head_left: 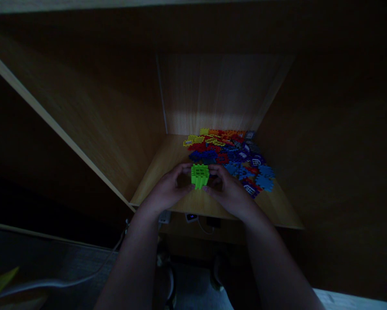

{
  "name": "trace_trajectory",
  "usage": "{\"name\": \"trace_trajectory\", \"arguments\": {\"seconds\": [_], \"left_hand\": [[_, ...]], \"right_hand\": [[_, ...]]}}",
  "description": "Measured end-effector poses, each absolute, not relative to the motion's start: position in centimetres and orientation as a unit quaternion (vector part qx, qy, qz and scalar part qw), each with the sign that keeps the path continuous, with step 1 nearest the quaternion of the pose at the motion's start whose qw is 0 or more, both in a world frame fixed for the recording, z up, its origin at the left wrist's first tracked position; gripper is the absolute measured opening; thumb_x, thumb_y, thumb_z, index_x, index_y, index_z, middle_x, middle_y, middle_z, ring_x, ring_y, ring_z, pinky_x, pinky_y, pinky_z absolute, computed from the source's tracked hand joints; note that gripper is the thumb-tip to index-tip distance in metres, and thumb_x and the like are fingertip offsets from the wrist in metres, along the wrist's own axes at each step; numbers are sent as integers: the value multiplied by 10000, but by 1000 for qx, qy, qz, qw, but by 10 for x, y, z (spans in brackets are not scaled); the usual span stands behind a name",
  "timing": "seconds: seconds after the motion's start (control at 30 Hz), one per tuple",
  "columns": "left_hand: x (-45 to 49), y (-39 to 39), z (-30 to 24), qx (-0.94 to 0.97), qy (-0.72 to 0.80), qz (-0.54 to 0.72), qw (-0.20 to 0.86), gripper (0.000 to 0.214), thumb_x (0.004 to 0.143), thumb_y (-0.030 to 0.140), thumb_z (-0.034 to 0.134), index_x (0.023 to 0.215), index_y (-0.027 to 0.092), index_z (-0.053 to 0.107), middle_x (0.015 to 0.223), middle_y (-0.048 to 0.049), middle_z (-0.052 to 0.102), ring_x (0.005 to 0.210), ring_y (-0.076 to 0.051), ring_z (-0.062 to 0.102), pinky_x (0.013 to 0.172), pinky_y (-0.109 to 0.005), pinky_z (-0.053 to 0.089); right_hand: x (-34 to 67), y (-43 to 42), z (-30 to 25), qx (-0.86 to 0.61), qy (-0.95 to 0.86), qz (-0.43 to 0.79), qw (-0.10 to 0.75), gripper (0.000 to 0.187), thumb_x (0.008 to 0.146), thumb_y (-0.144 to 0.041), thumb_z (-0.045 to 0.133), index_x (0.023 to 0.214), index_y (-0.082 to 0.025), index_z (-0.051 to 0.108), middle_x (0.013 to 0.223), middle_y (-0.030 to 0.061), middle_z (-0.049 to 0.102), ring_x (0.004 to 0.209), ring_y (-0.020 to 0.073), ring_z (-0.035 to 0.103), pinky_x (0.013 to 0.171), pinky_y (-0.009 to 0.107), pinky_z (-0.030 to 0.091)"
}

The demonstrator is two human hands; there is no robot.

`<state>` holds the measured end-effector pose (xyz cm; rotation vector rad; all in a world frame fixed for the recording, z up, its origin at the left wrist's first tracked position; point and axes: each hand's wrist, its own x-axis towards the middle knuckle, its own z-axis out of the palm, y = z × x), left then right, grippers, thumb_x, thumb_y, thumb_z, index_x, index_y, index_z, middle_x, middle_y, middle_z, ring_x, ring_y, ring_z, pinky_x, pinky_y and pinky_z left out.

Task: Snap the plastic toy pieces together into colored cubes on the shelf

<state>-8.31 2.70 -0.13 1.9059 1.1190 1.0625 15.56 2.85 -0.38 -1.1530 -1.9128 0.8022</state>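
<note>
A bright green block [200, 177], box-shaped with toothed edges and a window grid on its top face, is held between both hands above the front part of a wooden shelf. My left hand [172, 183] grips its left side, thumb at the near lower corner and fingers toward the far side. On the opposite side, my right hand [227, 187] holds it the same way, fingers curled. Just beyond lies a loose pile of flat toothed building pieces, with yellow [198, 140], red [197, 147], dark blue [203, 156] and light blue [265, 177] ones among them.
The wooden shelf [154, 183] sits inside a cabinet with a left side wall [125, 107] and a back panel [213, 94]. Below its front edge are a small white device [191, 217] with a lit display and a cable. A pale cord [67, 283] runs at lower left.
</note>
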Motion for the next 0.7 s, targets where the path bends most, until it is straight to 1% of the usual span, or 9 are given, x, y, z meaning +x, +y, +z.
{"name": "trace_trajectory", "arguments": {"seconds": [0.2, 0.37, 0.5, 0.7], "left_hand": [[-85, 28, -4, 733, 424, 408, 341, 569, 910, 237, 782, 1439, 271, 575, 1454, -84, 694, 1368, -266, 647, 1230, -495, 450], [-84, 27, -3, 734, 424, 409, 338, 547, 913, 226, 775, 1423, 275, 583, 1432, -75, 705, 1354, -263, 655, 1223, -496, 458], [-84, 27, -2, 735, 426, 405, 339, 528, 914, 212, 761, 1409, 271, 587, 1430, -78, 706, 1341, -263, 661, 1216, -505, 459], [-84, 28, -2, 737, 422, 406, 337, 526, 915, 212, 760, 1409, 273, 589, 1433, -74, 706, 1345, -255, 658, 1219, -494, 458]], "right_hand": [[156, 29, -3, -453, -750, 313, 366, 515, 926, -222, 754, 1388, -276, 534, 1381, 86, 711, 973, 210, 716, 922, 419, 569], [156, 28, -3, -452, -752, 308, 367, 509, 933, -220, 748, 1393, -278, 537, 1385, 86, 711, 979, 213, 721, 914, 420, 571], [156, 28, -3, -449, -752, 309, 372, 515, 916, -201, 764, 1377, -280, 550, 1366, 81, 721, 1024, 220, 727, 932, 418, 573], [156, 28, -3, -451, -754, 309, 364, 536, 914, -180, 769, 1391, -272, 542, 1358, 84, 726, 1016, 217, 730, 936, 425, 579]]}}
